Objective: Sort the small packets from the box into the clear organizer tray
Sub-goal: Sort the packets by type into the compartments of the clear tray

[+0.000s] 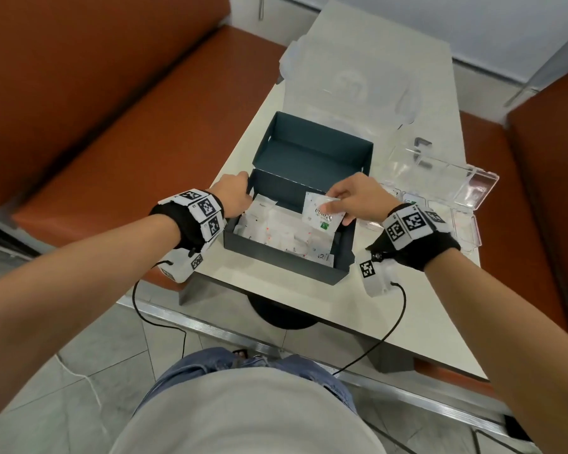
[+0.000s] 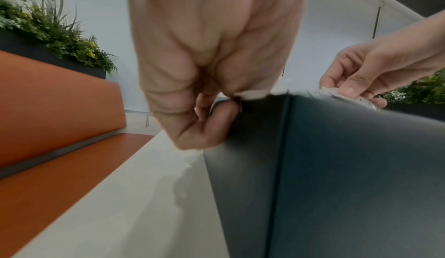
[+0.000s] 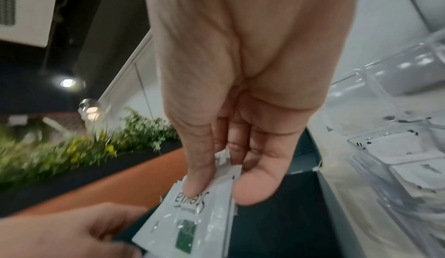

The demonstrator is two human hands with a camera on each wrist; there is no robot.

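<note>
A dark teal box [image 1: 312, 276] with its lid flipped up stands on the white table and holds several white packets [image 1: 276, 231]. My left hand [image 1: 233, 194] pinches the box's left wall at its rim [image 2: 243, 107]. My right hand [image 1: 348, 198] hovers over the box's right side. It pinches a white packet with a green square [image 1: 322, 213], seen close in the right wrist view [image 3: 192, 222]. The clear organizer tray [image 1: 440, 204] lies right of the box, with packets in its near compartments [image 3: 409, 163].
Orange bench seats [image 1: 118, 126] flank the table on both sides. A clear plastic lid or bag [image 1: 348, 77] lies behind the box. Cables hang from both wrist cameras past the table's near edge [image 1: 309, 309]. Plants [image 2: 48, 25] line the bench back.
</note>
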